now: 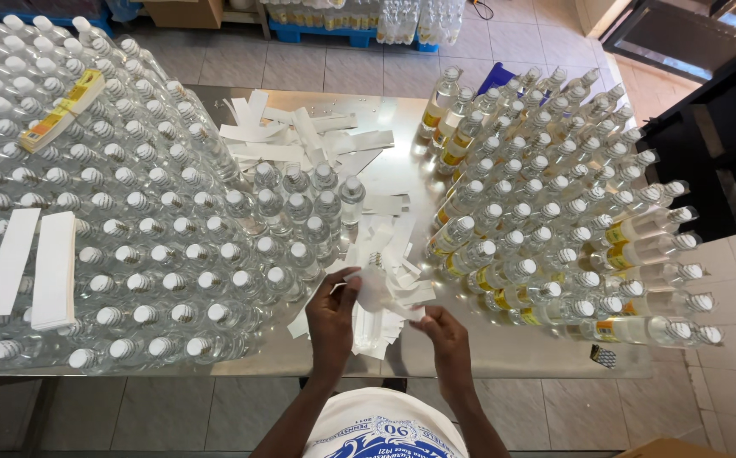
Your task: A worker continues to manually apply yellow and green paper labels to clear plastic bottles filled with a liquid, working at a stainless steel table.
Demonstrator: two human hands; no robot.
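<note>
My left hand [332, 315] and my right hand [446, 332] hold a white strip of label backing paper [378, 290] between them, just above the near edge of a steel table [503, 352]. The left fingers pinch the strip's left end; the right fingers grip its lower right end. Below the hands lies a heap of white paper strips [385, 254]. Unlabelled clear bottles with white caps [156, 254] crowd the table to the left. Labelled bottles with yellow labels [554, 229] stand to the right.
More white strips [291, 136] are scattered at the table's far side. Stacks of white strips [33, 267] and a yellow label bundle [62, 110] rest on the left bottles. A tiled floor, blue pallets [342, 34] with bottles and a dark cabinet [716, 127] surround the table.
</note>
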